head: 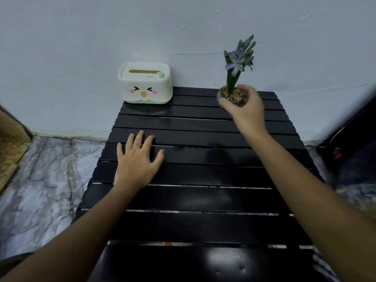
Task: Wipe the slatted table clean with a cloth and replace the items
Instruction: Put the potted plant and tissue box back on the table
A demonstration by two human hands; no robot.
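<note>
The black slatted table (203,176) fills the middle of the view. At its far left corner stands a white tissue box (145,84) with a cartoon face. At the far right, a small pot with pebbles and a blue-flowered plant (232,92) is gripped at its rim by my right hand (247,107), fingers curled round it. Whether the pot rests on the slats or hangs just above them I cannot tell. My left hand (137,159) lies flat on the left part of the table, fingers spread. No cloth is in sight.
A pale wall (183,27) rises right behind the table. Marble-patterned floor (40,180) lies to the left, with a brown board (10,143) at the far left edge. Dark furniture (350,139) stands close on the right.
</note>
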